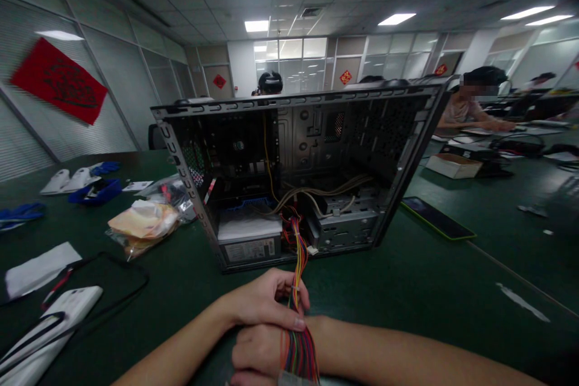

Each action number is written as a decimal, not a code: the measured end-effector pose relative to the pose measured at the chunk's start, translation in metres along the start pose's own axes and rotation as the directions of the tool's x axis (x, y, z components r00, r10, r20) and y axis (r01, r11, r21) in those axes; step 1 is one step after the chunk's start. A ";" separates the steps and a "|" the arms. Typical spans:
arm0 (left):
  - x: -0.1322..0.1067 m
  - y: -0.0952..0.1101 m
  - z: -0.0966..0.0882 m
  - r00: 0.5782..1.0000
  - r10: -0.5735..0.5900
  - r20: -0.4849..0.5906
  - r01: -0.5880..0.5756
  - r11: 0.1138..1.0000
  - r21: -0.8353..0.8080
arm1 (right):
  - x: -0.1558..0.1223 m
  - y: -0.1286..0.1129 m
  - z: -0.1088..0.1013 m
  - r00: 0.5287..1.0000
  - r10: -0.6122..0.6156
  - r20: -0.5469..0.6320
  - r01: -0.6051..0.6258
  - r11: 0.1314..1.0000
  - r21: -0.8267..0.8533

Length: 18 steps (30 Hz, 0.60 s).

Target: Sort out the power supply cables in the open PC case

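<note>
An opened computer case (325,93) lies on the green table in front of me, its inside facing me. A bundle of coloured wires (298,253) comes out of it beside the power supply (251,248). My left hand (266,298) pinches this bundle between thumb and fingers just before the case. Below it my right hand (257,347) is closed, its arm crossing from the right. The wires fan out flat over the right wrist and run down to a pale grey piece at the bottom edge. Whatever the right fingers enclose is hidden.
A phone (438,218) lies right of the case, with an open box (453,165) behind it. At left are a plastic bag (143,222), a blue tray (96,191), a white power bank-like block (58,332) and black cables. A person (474,102) sits at the far right.
</note>
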<state>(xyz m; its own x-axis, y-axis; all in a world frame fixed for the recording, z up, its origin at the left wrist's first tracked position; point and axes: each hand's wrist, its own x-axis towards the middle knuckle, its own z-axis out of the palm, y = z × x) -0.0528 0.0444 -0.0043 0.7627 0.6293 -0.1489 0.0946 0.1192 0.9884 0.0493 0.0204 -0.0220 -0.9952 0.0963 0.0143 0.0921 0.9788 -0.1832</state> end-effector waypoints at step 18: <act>-0.001 -0.003 0.001 0.937 0.226 -0.267 -0.066 0.863 0.501 | -0.003 0.000 0.005 0.997 -0.015 -0.075 0.016 1.000 0.017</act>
<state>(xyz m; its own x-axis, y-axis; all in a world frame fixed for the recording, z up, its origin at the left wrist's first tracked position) -0.0527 0.0428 -0.0067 0.5653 0.8214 0.0760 0.3514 -0.3231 0.8787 0.0517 0.0196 -0.0273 -0.9914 0.0949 0.0905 0.0753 0.9769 -0.1998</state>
